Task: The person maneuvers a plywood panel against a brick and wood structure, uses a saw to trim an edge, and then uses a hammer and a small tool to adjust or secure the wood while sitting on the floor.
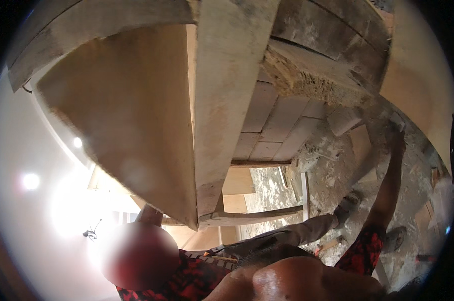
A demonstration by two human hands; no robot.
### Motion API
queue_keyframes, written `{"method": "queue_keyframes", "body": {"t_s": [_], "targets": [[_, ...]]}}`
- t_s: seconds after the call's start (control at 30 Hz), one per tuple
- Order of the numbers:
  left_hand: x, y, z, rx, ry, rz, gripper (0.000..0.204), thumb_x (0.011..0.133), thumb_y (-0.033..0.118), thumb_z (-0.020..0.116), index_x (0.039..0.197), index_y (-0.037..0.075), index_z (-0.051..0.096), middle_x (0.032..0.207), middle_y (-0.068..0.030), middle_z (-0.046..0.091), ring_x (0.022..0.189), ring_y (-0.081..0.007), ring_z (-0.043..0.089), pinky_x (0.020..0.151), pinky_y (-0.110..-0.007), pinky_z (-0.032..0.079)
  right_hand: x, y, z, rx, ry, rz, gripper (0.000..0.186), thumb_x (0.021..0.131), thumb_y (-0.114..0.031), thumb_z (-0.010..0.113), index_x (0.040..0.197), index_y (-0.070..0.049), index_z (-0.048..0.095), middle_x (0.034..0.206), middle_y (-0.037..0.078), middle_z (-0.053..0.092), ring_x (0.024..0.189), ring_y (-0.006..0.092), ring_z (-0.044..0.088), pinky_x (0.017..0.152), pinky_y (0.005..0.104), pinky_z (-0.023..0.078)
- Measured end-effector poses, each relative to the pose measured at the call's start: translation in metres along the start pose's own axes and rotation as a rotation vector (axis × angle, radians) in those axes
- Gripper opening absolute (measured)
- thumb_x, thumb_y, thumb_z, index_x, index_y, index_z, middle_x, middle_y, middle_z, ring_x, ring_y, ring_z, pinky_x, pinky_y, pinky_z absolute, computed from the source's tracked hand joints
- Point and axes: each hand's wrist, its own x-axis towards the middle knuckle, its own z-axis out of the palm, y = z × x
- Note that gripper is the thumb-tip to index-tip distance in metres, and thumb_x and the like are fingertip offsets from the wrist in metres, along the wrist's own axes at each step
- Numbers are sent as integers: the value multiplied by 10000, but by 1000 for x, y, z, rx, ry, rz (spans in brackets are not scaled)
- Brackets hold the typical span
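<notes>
Hand (396,132), the right, hangs blurred above dirty floor (332,168) near rough timber (315,80); its grip I cannot tell.

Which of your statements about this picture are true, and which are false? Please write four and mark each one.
1. The right hand is at the picture's right side. True.
2. The sleeve on that arm is plain blue. False: the sleeve is red and black.
3. The panel lies left of the plank in the picture. True.
4. The floor is spotless. False: the floor has pale marks.
</notes>
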Motion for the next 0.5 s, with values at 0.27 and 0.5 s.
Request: {"method": "queue_keyframes", "body": {"t_s": [0.27, 0.5], "targets": [[15, -2, 6, -63, -20, 25, 362, 982, 154, 376, 1257, -42, 508, 1260, -161, 548, 1141, -223, 520, 970, -325, 405, 17, 36, 43, -987, 406, -284, 658, 898, -372, 496, 1452, -135, 231, 1453, 109, 337, 1342, 292, 310, 1085, 431, 307], [-7, 2, 16, -54, -11, -74, 364, 984, 156, 374, 1260, -39, 507, 1267, -158, 544, 1149, -217, 515, 975, -324, 401, -53, -46, -6, 32, -173, 67, 492, 901, -305, 508, 1322, -80, 387, 1336, 171, 450, 1197, 328, 484, 900, 459, 468]]}}
